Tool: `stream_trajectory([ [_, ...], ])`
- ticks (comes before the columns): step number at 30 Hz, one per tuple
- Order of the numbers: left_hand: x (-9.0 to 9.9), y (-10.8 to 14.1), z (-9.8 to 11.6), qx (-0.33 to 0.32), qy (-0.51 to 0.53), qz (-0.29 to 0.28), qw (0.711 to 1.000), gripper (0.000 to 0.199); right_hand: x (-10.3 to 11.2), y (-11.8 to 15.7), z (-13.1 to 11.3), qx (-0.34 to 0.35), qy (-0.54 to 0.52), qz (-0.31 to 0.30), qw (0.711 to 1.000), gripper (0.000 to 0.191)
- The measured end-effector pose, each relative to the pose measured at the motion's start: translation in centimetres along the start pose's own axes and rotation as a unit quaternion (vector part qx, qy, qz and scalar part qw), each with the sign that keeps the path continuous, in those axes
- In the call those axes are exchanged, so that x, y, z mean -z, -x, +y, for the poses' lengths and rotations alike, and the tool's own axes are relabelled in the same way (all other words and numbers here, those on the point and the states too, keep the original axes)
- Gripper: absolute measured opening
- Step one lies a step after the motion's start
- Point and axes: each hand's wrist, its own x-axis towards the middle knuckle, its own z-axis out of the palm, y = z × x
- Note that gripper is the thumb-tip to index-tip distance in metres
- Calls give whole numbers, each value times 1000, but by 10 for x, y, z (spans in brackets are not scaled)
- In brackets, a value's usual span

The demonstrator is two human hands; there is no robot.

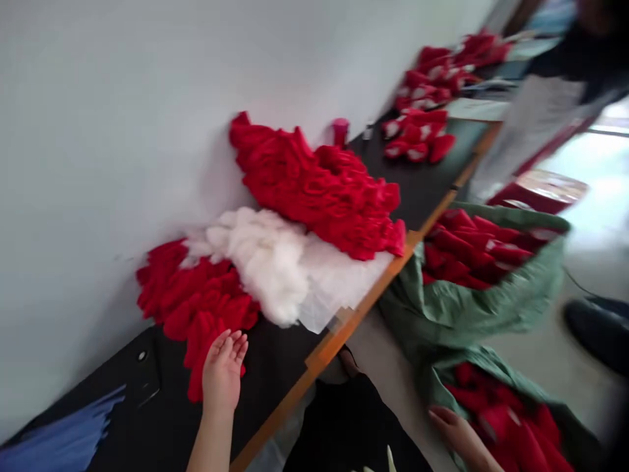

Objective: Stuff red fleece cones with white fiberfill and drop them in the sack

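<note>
Left hand (223, 373) over black table (275, 354), right hand (457, 432) past orange edge (358, 308)

A heap of red knitted pieces (194, 295) lay crumpled on a black table (280, 367). More red knitted pieces (506, 429) sat bunched inside a green sack (472, 308).

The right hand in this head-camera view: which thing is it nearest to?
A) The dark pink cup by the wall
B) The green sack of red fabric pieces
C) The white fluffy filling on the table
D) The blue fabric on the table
B. The right hand is at the edge of the green sack, beside the red fabric pieces inside it.
</note>
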Motion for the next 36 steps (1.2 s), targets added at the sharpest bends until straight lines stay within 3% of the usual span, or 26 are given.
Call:
stream_trajectory([
  [2,27,8,-8,-35,-10,58,998,33,-31,-11,-48,71,-19,-149,986,27],
  [3,40,13,-13,-48,-26,87,995,36,-45,-16,-77,118,-28,-183,976,30],
  [5,62,24,-27,-57,-70,135,987,41,-71,-22,-142,232,-57,-214,947,33],
  [8,80,37,-46,-37,-123,178,976,51,-109,-28,-240,361,-75,-179,912,42],
  [10,78,42,-53,-30,-140,183,973,54,-132,-34,-297,414,-60,-153,895,52],
  [12,62,44,-55,-43,-161,170,971,52,-154,-43,-344,477,-26,-117,871,62],
  [15,12,37,-48,-122,-225,107,961,34,-177,-57,-389,505,47,-132,852,57],
  [17,-35,24,-41,-217,-289,53,931,23,-184,-67,-404,496,79,-187,844,37],
  [20,-104,-10,-36,-344,-408,19,845,56,-182,-77,-410,502,83,-245,825,18],
  [22,-139,-37,-40,-363,-488,25,793,66,-174,-79,-409,507,80,-269,815,17],
  [25,-169,-72,-55,-364,-544,37,755,28,-153,-80,-415,504,70,-288,812,21],
  [27,-176,-83,-62,-361,-561,31,744,21,-133,-80,-427,460,11,-282,842,23],
  [29,-173,-80,-64,-367,-562,29,741,22,-109,-84,-444,362,-125,-250,889,28],
  [31,-157,-66,-61,-395,-542,28,741,41,-84,-91,-456,266,-293,-205,895,31],
  [32,-142,-56,-57,-415,-528,31,740,51,-73,-96,-458,232,-321,-223,891,33],
  [34,-96,-34,-52,-439,-513,44,736,46,-58,-106,-450,156,-317,-288,890,43],
  [36,-29,-16,-49,-431,-520,148,722,41,-54,-111,-428,68,-277,-357,890,56],
])
